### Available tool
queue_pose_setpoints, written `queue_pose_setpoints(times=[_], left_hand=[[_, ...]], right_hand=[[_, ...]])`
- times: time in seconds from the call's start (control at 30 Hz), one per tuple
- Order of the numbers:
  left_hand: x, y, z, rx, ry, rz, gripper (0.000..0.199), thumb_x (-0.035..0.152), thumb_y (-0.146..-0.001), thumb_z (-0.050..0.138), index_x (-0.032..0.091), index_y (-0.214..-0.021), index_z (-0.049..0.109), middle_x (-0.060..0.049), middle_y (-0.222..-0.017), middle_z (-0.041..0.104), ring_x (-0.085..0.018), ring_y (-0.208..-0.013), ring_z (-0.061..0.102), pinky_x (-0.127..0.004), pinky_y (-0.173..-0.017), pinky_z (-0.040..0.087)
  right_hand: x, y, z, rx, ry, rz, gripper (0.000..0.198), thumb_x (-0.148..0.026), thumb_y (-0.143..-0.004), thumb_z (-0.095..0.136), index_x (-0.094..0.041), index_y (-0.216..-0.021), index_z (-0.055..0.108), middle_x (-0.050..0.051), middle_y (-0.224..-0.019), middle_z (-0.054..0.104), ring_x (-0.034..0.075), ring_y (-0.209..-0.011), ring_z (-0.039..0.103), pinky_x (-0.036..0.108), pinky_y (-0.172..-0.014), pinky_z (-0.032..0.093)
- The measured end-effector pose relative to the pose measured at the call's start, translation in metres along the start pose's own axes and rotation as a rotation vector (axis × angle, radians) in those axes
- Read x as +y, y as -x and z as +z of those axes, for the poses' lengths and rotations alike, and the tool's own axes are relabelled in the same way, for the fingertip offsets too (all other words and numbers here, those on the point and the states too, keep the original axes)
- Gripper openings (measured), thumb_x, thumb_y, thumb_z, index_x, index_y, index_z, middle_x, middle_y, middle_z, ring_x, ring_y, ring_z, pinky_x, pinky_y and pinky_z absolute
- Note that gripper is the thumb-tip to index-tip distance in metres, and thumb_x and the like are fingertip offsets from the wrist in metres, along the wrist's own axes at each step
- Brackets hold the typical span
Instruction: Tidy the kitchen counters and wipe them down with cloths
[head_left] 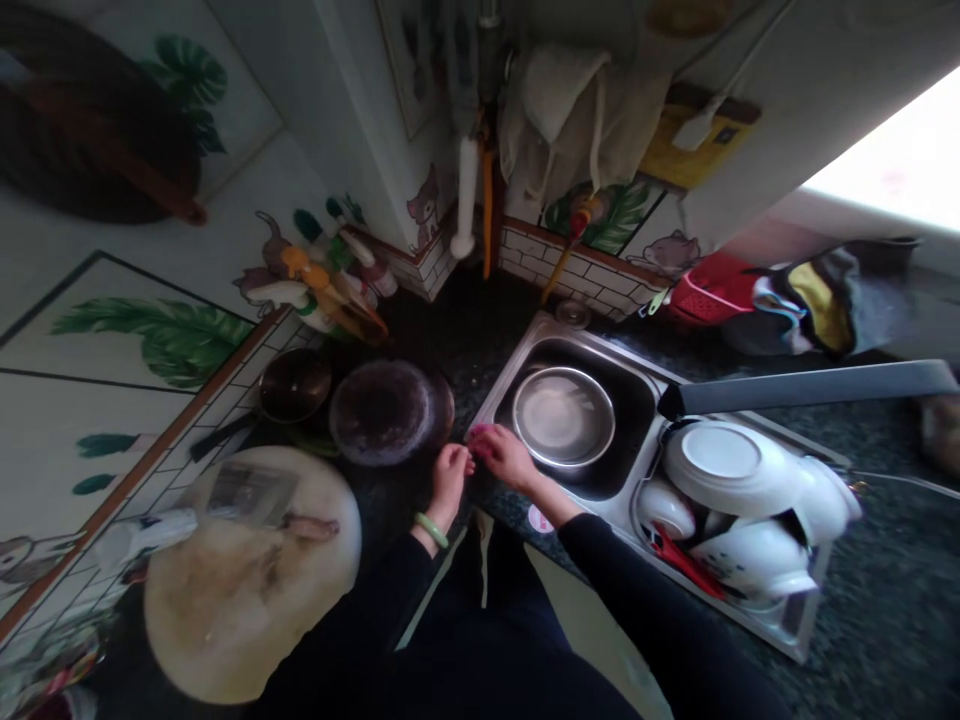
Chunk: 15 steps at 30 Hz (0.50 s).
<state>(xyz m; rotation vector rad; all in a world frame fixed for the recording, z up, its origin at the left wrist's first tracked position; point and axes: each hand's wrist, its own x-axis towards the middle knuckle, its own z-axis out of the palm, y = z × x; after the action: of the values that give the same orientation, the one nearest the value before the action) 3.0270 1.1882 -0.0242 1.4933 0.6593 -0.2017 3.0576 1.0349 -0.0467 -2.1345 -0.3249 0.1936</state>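
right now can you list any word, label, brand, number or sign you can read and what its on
No text can be read in this view.
Pink round sticker: faint marks, too small and blurred to read.
Pale bottle near the wall corner: any label is too blurred to read.
Items at the lower left edge: too blurred to tell whether they bear print.
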Motion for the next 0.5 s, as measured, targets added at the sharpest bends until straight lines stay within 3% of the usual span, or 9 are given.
queue_pose_setpoints(times=[0.1,0.17,0.27,0.4,0.5], left_hand=[[-0.002,-0.002,-0.001,-0.012,-0.005,0.006,0.032,0.043,-0.071,0.079,0.018,-0.075,0.059,0.003,-0.066,0.060,-0.010,-0.058,0.060,-0.020,-0.054,0.046],[-0.004,-0.003,-0.003,-0.008,-0.011,0.003,0.032,0.040,-0.068,0.080,0.018,-0.073,0.058,0.004,-0.064,0.059,-0.009,-0.056,0.058,-0.019,-0.053,0.044],[-0.006,-0.002,-0.003,0.010,-0.009,-0.010,0.029,0.037,-0.069,0.079,0.018,-0.074,0.057,0.005,-0.063,0.058,-0.008,-0.055,0.056,-0.019,-0.052,0.041],[-0.004,0.004,0.000,0.015,0.008,-0.043,0.023,0.031,-0.072,0.075,0.018,-0.075,0.057,0.006,-0.063,0.057,-0.008,-0.053,0.055,-0.019,-0.052,0.040],[0.002,0.008,0.003,-0.008,0.017,-0.065,0.017,0.028,-0.073,0.074,0.016,-0.078,0.063,0.004,-0.064,0.059,-0.008,-0.054,0.055,-0.019,-0.052,0.041]], right_hand=[[0.013,-0.014,-0.014,0.154,-0.045,0.204,0.048,-0.021,-0.080,0.063,-0.021,-0.128,0.059,0.012,-0.128,0.057,0.025,-0.113,0.060,0.042,-0.098,0.053],[0.018,-0.023,-0.011,0.231,-0.009,0.331,0.051,-0.026,-0.080,0.064,-0.018,-0.130,0.059,0.015,-0.131,0.054,0.026,-0.110,0.061,0.043,-0.097,0.053],[0.014,-0.023,0.009,0.245,0.084,0.305,0.040,-0.026,-0.090,0.057,-0.017,-0.128,0.064,0.018,-0.135,0.054,0.029,-0.112,0.060,0.045,-0.099,0.051],[0.000,-0.003,0.021,0.116,0.242,0.157,0.033,-0.028,-0.100,0.049,-0.023,-0.124,0.071,0.016,-0.139,0.059,0.031,-0.111,0.059,0.047,-0.099,0.048],[-0.003,0.011,-0.002,-0.089,0.363,0.219,0.034,-0.035,-0.102,0.049,-0.026,-0.127,0.071,0.015,-0.134,0.062,0.029,-0.103,0.062,0.042,-0.091,0.049]])
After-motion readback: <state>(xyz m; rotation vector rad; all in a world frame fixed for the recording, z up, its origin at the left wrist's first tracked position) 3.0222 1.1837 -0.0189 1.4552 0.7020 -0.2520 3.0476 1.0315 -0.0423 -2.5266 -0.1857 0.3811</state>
